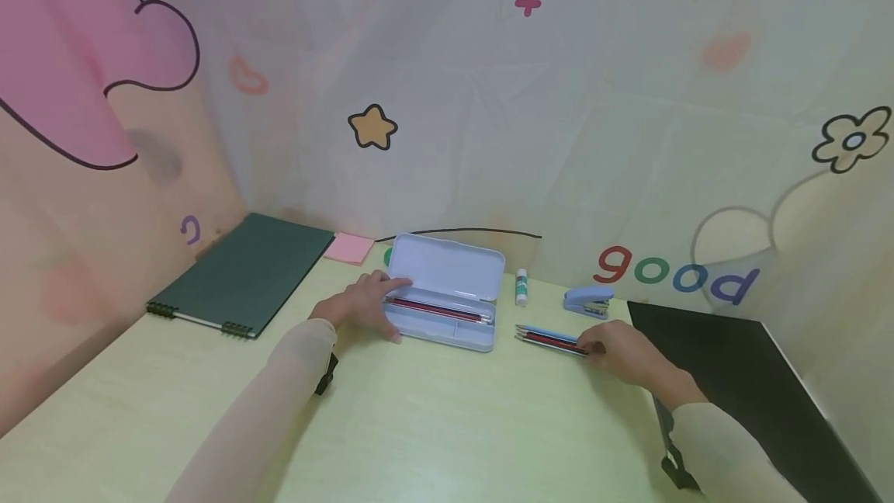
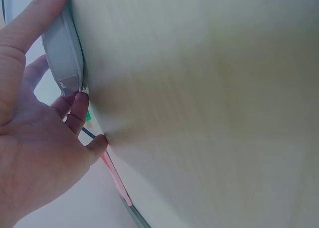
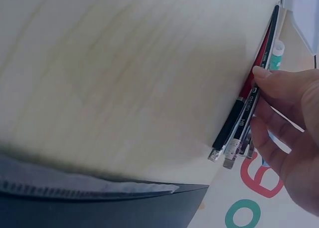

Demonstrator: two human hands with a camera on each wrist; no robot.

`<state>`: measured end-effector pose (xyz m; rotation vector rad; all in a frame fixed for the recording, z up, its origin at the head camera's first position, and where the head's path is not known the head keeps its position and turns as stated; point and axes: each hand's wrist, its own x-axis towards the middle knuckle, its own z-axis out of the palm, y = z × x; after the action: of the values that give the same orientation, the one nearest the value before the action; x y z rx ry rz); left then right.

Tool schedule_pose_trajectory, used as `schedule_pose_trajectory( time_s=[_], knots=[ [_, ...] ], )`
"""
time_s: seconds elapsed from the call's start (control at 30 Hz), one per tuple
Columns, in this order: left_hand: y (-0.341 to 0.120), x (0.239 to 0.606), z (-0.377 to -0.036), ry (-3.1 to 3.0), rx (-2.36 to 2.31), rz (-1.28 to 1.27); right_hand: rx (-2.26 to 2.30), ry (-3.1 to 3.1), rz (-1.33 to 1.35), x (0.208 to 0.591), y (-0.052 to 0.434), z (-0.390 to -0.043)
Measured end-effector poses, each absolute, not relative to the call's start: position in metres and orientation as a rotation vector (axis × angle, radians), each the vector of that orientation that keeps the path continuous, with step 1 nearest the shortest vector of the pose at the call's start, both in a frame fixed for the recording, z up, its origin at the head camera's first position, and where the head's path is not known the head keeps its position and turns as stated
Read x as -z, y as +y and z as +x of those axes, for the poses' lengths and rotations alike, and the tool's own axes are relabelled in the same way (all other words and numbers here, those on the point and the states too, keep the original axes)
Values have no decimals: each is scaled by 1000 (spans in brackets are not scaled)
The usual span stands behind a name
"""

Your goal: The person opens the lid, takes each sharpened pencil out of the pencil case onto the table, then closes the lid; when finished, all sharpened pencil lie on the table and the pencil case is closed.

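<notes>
A pale blue pencil case [image 1: 447, 297] lies open at the table's middle, with red and dark pencils [image 1: 436, 309] in its tray. My left hand [image 1: 366, 305] grips its left end, thumb [image 2: 35, 18] along the front wall of the case [image 2: 62, 53] and fingers behind it. To the right, a small bundle of pens and pencils [image 1: 552, 338] lies on the table. My right hand [image 1: 618, 352] pinches the bundle's near end; in the right wrist view the thumb tip and curled fingers [image 3: 279, 133] close on the pens [image 3: 239, 118].
A dark green spiral notebook [image 1: 244, 274] lies at the back left beside pink sticky notes [image 1: 349, 248]. A glue stick [image 1: 520, 287] and a blue stapler [image 1: 588, 301] stand behind the pens. A black board [image 1: 740, 379] covers the right side. Patterned curtain walls enclose the yellow table [image 1: 433, 425].
</notes>
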<state>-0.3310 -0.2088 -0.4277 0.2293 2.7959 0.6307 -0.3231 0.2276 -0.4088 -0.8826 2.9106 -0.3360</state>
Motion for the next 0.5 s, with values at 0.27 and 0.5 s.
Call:
schedule_pose_trajectory(
  time_s=[0.27, 0.5],
  knots=[
    [-209, 427, -330, 2786, -646, 223, 305, 3003, -893, 417, 228, -326],
    [-209, 428, -331, 2784, -649, 215, 274, 3058, -871, 421, 227, -327]
  ],
)
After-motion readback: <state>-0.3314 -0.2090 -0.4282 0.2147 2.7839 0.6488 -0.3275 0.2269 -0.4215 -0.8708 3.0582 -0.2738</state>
